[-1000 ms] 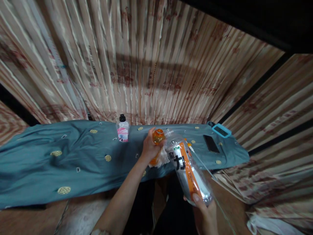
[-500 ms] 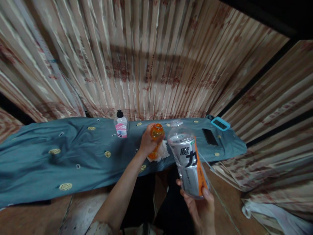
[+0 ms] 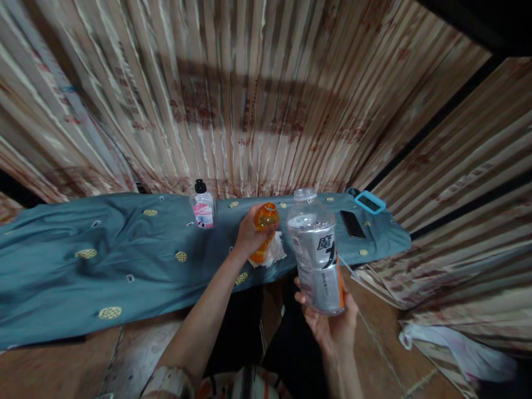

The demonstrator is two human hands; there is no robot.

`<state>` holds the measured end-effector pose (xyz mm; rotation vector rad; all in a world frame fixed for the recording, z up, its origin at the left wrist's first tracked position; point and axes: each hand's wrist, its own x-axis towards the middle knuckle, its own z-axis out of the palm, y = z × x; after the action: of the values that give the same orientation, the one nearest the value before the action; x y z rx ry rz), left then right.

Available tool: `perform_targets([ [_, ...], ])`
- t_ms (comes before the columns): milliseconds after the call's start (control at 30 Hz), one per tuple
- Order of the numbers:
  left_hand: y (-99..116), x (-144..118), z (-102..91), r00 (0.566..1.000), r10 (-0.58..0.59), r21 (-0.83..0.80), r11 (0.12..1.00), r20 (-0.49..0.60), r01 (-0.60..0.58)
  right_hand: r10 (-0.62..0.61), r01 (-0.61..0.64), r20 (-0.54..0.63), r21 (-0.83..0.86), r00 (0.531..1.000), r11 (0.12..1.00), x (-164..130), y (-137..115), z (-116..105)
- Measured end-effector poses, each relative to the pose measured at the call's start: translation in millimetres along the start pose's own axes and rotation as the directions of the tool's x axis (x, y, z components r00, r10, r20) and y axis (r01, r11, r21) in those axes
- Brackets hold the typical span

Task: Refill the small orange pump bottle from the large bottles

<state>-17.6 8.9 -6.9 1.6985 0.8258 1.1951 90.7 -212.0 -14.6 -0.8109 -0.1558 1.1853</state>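
Clenched around the base of a clear bottle, the right hand holds it nearly upright in the air, just in front of the near edge of the bench, with the palm under the bottom and the fingers curling up both sides. That bottle has a silver label with dark characters, an orange stripe down 1 side and a clear neck at the top; I cannot tell whether it is capped. Just to its left, the left hand has its grip closed on an orange bottle, which leans a little and rests at the bench's near edge, its lower end touching a crumpled white tissue. The 2 bottles are near each other but apart. A teal cloth with small yellow round patches covers the bench and hangs over its front. Farther left on the cloth, near the back, a small bottle with a pink label and black cap stands upright, well apart from both hands. To the right lie a dark phone and, beyond it at the corner, a flat thing with a light blue frame. Striped curtains hang behind the bench, and brown floor shows below.
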Motion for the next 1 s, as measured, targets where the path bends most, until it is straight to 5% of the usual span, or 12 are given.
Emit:
perform_targets([
  [333, 0, -2, 1.4, 1.0, -0.024, -0.01, 1.0, 0.002, 0.024, 0.224, -0.267, 0.332, 0.092, 0.916, 0.959, 28, 4, 7],
  [633, 0, -3, -0.4, 1.0, 0.005, -0.006, 1.0, 0.019, -0.005, 0.271, -0.375, 0.498, 0.121, 0.824, 0.919, 44, 19, 11],
  [767, -7, -4, 1.5, 0.999, 0.041, -0.028, 0.999, 0.034, -0.04, 0.265, -0.369, 0.486, 0.13, 0.833, 0.92, 46, 20, 7],
  [1000, -14, -4, 3.7, 0.997, 0.067, -0.042, 0.997, 0.034, -0.066, 0.182, -0.223, 0.331, 0.088, 0.926, 0.971, 38, -3, -6],
])
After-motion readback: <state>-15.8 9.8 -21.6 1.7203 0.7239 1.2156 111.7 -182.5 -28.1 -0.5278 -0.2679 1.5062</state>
